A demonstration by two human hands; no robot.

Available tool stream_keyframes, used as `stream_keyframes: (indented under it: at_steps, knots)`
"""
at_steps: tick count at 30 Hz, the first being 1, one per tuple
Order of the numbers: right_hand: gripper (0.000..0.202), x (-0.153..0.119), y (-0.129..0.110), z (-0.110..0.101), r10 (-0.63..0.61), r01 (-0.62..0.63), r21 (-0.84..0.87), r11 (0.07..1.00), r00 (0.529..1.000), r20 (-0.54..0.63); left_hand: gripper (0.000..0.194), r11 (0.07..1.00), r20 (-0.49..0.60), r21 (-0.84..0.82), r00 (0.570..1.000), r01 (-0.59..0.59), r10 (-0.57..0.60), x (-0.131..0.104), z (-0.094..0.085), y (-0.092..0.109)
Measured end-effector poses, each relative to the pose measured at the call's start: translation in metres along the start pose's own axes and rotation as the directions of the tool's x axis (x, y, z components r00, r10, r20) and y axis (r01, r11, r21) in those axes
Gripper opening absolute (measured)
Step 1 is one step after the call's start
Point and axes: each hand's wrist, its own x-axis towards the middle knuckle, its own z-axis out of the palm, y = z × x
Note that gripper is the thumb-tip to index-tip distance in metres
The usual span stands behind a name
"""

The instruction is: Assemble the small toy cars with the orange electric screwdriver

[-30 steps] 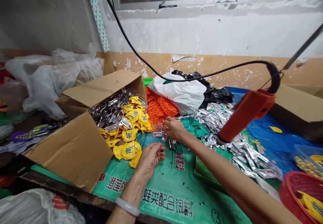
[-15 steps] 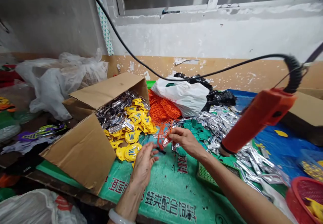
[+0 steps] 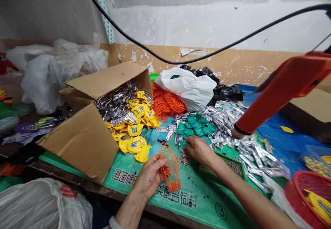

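The left hand [image 3: 149, 175] had its grip closed on an orange plastic lattice frame [image 3: 173, 169] above the worktop [image 3: 204, 189]; the right hand [image 3: 199, 149] was at the green plastic pieces [image 3: 198, 125], its grip impossible to make out

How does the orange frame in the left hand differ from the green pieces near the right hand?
The orange frame is an openwork of thin bars; the green pieces look solid. The frame is held up in the left hand, while the green pieces lie heaped beyond the right hand. The frame looks larger than any single green piece. Shared: each kind shows one plain colour.
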Motion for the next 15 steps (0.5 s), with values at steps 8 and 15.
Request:
stream_keyframes:
  at_steps: [8, 15]
  knots:
    - [0.014, 0.002, -0.011, 0.019, -0.068, 0.082, -0.289, 0.954, 0.996, 0.058, 0.024, 1.0, -0.06, 0.0, 0.998, -0.023, 0.023, -0.006, 0.005, 0.006]
    - [0.027, -0.025, -0.027, -0.017, -0.236, 0.252, -0.15, 0.956, 0.965, 0.117, 0.027, 0.998, -0.077, 0.004, 0.995, -0.059, 0.06, -0.008, 0.008, 0.005]
